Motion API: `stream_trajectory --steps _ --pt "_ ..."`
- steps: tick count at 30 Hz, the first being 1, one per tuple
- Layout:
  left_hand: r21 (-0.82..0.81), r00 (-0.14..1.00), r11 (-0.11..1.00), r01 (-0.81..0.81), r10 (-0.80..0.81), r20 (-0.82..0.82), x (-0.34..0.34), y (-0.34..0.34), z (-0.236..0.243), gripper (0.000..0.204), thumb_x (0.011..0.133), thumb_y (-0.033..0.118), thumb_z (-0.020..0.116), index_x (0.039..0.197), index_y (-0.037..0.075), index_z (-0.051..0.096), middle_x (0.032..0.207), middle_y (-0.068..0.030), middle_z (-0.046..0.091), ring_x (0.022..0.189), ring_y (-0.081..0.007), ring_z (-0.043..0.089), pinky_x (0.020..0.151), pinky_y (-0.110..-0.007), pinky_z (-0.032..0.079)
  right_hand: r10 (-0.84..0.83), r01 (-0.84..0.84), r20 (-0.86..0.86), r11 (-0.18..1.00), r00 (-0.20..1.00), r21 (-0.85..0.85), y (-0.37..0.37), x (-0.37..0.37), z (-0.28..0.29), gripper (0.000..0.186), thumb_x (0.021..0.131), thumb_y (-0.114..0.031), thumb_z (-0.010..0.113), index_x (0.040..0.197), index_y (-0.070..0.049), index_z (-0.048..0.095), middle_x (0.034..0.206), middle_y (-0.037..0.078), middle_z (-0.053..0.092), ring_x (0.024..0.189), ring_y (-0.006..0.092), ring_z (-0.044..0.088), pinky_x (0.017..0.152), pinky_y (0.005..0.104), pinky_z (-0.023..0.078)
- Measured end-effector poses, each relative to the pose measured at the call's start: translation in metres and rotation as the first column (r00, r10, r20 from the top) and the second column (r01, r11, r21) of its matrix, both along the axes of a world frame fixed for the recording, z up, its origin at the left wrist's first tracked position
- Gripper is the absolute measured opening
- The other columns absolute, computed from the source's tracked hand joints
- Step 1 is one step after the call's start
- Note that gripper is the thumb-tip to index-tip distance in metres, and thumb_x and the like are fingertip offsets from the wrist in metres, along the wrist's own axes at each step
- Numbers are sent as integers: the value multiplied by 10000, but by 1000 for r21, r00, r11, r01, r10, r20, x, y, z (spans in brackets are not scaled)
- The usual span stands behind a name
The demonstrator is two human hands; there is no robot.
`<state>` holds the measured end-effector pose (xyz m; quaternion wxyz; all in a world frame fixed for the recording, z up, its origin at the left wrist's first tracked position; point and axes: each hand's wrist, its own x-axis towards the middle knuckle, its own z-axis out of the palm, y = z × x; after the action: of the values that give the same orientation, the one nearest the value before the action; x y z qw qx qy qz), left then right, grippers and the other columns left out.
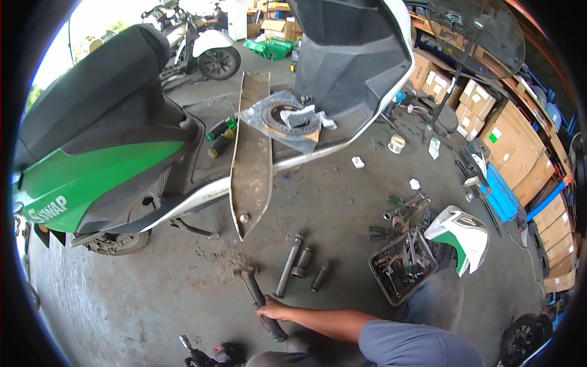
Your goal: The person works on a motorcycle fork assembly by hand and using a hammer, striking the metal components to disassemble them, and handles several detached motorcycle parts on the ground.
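My right hand (275,309) is wrapped round the dark handle of a hammer (254,289), low over the floor. Its head points away from me, towards scattered dirt. Just right of it lie a long metal rod (289,266) and two dark cylindrical pieces (301,263). Beyond them, a long dirty panel (252,162) rests across the footboard of a green and white scooter (122,177), a round metal piece (243,218) at its near end. A brake disc (287,117) in clear plastic sits on the footboard by the panel. My left hand is out of view.
On the right stand a tray of tools (397,300), loose wrenches (411,211) and a white and green body panel (461,235). Tools with black bodies (199,355) lie at the lower left. Cardboard boxes (513,144) and a stand fan (477,37) are farther right.
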<state>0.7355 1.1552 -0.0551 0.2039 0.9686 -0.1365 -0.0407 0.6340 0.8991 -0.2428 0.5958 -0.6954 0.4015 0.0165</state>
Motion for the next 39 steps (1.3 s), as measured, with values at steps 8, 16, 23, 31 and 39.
stream_trajectory --steps 8,16,23,31,39 --pt "-568 710 546 616 -698 98 -15 -106 63 456 704 127 682 1137 38 569 1128 -195 573 1061 -379 538 910 -444 425 247 -231 84 659 965 716 -85 -83 156 170 788 -190 589 875 -46 619 746 35 603 658 135 588 590 277 481" --pt "-9 -362 -418 908 -797 483 -79 -293 134 658 738 274 666 1352 171 452 1144 -119 464 1044 -301 525 886 -443 446 -148 -253 373 509 916 823 -141 -162 283 256 960 -152 397 1111 -3 540 982 42 600 817 86 597 684 239 509" --pt "-333 -202 -463 821 -782 589 -173 -335 271 437 798 290 682 1154 58 579 1169 -184 567 1121 -321 541 900 -446 448 -338 -22 414 752 845 659 -151 -250 436 362 917 -196 535 1224 -15 470 1109 73 562 1041 143 546 888 265 445" --pt "-430 -520 -542 722 -835 179 -247 -378 493 566 784 252 626 1311 130 461 1256 -135 507 1114 -306 526 936 -442 393 -562 526 150 821 813 224 -122 -411 638 546 786 -103 671 1255 -10 406 1094 115 567 1037 192 555 887 318 450" --pt "-298 -711 -714 633 -689 140 -320 -475 676 477 749 251 650 1207 178 541 792 -113 593 674 -315 612 546 -421 481 -803 679 362 595 474 431 -99 -492 867 456 807 -124 624 1184 -3 398 857 104 562 550 155 546 511 299 492"
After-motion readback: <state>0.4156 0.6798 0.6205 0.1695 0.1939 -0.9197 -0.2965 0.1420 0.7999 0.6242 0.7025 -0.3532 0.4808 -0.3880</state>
